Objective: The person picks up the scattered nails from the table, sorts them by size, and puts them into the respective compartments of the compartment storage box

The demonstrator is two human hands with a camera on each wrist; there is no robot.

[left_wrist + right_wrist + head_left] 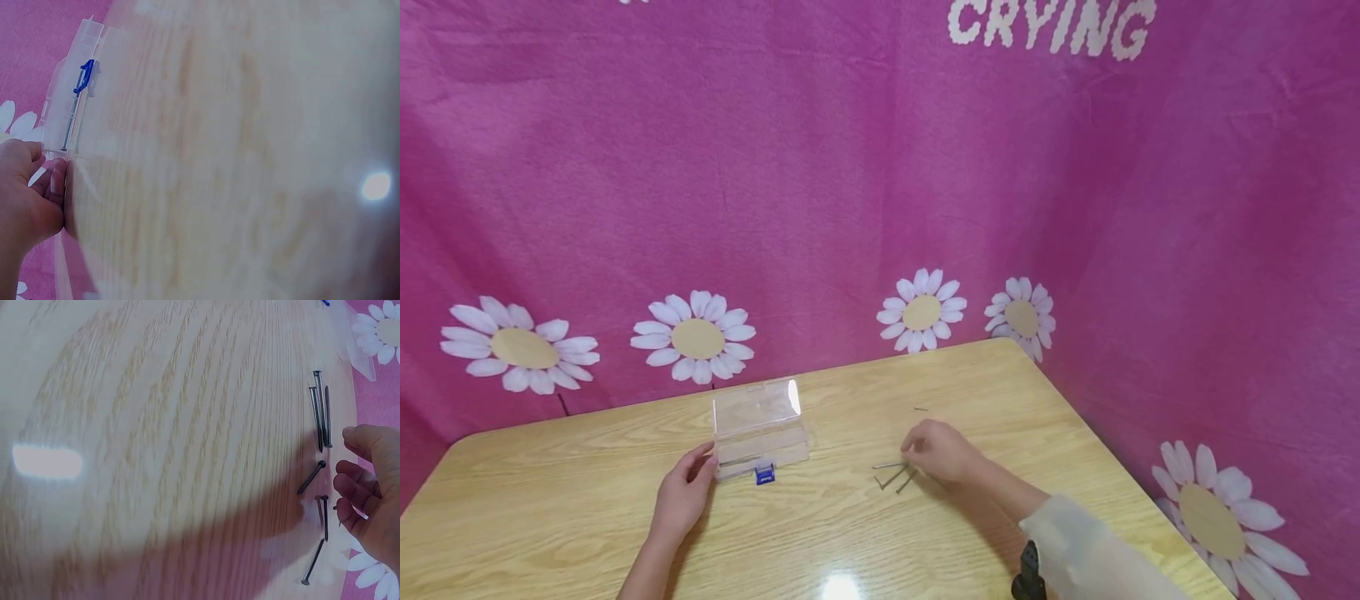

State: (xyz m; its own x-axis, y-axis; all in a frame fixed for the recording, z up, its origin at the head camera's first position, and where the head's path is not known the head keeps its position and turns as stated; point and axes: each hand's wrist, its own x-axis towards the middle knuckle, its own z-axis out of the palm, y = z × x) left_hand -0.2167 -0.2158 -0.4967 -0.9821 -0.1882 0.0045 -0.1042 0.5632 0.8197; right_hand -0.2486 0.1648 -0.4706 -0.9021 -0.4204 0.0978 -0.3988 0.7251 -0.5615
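Note:
A clear plastic box (760, 444) stands on the table with its lid (756, 408) raised and a blue latch (764, 474) at its front. My left hand (680, 500) holds the box by its left end, thumb and fingers at the corner. A steel nail (70, 122) lies inside, along the front wall. To the right of the box, my right hand (943, 452) hovers low over loose nails (317, 409), fingers loosely curled. Nothing shows between its fingertips. Several nails (891, 477) lie by those fingers, pointing different ways.
Farther back lies a small single nail (921, 409). The wood-grain table (820, 533) is bordered by a pink curtain (805, 208) with daisies at the back and right. A dark object (1028, 575) sits by the right sleeve (1090, 550).

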